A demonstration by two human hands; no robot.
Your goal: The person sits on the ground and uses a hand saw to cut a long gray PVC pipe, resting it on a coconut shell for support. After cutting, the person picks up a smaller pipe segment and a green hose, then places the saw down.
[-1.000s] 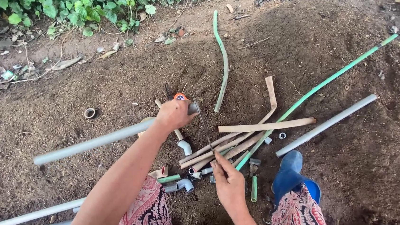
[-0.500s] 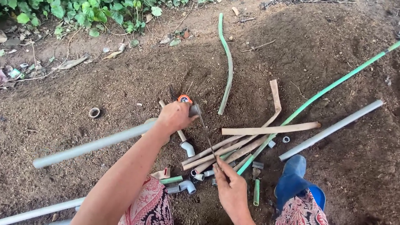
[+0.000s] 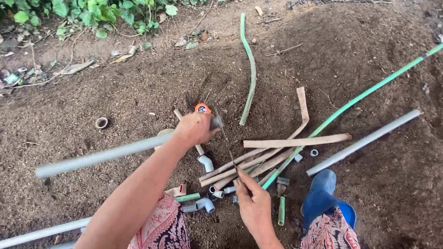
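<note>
Left hand (image 3: 194,128) is closed around the far end of the grey pipe (image 3: 100,157), which runs left and near across the soil; an orange-capped item (image 3: 202,108) sits at the knuckles. Right hand (image 3: 253,205) pinches a thin dark rod (image 3: 235,165) between thumb and fingers, beside the pile of sticks (image 3: 261,158). Grey elbow (image 3: 206,163) lies between the hands. Blue boot (image 3: 320,193) stands near right. Against the earlier frame, both hands and the pipe hold the same positions; no item has shifted.
</note>
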